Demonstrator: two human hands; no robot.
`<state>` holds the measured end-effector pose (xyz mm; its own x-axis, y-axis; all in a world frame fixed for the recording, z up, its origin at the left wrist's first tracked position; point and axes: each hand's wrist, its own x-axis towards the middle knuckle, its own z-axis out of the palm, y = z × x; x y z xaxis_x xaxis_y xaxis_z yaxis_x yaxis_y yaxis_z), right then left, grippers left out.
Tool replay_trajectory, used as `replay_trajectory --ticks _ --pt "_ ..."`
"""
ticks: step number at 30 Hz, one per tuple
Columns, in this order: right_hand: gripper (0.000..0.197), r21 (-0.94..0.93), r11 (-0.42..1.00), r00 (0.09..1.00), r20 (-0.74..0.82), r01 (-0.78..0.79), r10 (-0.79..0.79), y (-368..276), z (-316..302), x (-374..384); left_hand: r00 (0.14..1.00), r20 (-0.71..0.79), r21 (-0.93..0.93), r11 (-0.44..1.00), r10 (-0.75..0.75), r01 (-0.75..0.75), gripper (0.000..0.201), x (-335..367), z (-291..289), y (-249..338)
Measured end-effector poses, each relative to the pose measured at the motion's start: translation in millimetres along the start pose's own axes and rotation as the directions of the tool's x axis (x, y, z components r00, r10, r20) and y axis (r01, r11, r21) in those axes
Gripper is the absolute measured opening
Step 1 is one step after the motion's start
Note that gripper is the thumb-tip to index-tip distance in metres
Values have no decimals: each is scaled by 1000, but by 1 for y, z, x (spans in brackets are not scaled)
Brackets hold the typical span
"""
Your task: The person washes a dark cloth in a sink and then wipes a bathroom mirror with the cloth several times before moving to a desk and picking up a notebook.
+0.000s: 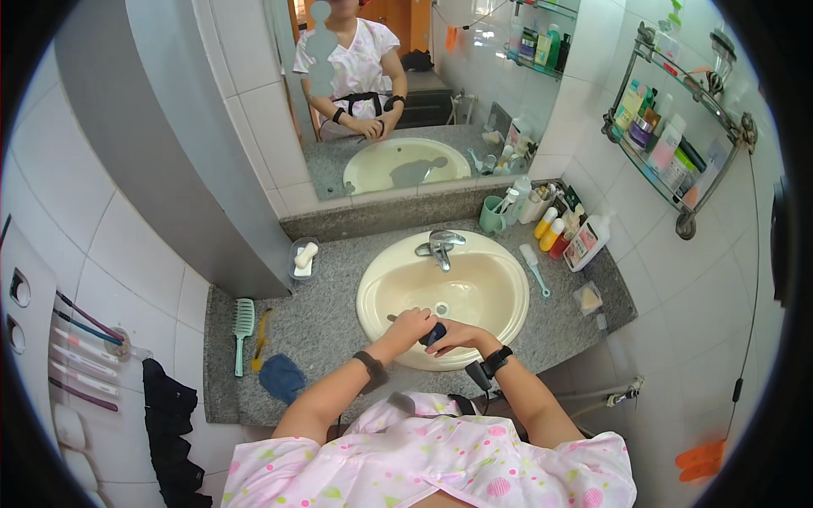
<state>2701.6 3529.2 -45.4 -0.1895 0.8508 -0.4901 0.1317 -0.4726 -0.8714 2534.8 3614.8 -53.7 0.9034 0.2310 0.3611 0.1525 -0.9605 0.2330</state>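
Over the near rim of the cream oval sink [369,292], my two hands meet around a small dark object [433,334], whose kind I cannot make out. My left hand [408,333] is closed, and a short dark tip pokes out past its far side; whether it belongs to the same object I cannot tell. Fingers of my right hand [458,337] curl against the dark object from the other side. Behind the hands stands the chrome faucet [440,249], with the drain [441,309] just beyond my fingers. Both wrists wear dark bands.
On the granite counter [330,296] lie a green hairbrush [244,326], a blue cloth [282,378] and a soap dish [303,259]. Rightward are a green cup [490,216], several bottles and a scrub brush [535,269]. A glass shelf [677,127] juts from the right wall.
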Motion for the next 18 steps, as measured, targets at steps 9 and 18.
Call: replay_trajectory --ticks 9,18 --pt "48 -575 818 824 -449 31 -346 67 37 47 928 236 163 953 -289 256 8 -13 59 -12" --pt "33 -719 695 791 -435 -18 -429 85 49 54 829 335 180 894 -448 410 7 -20 71 -8"
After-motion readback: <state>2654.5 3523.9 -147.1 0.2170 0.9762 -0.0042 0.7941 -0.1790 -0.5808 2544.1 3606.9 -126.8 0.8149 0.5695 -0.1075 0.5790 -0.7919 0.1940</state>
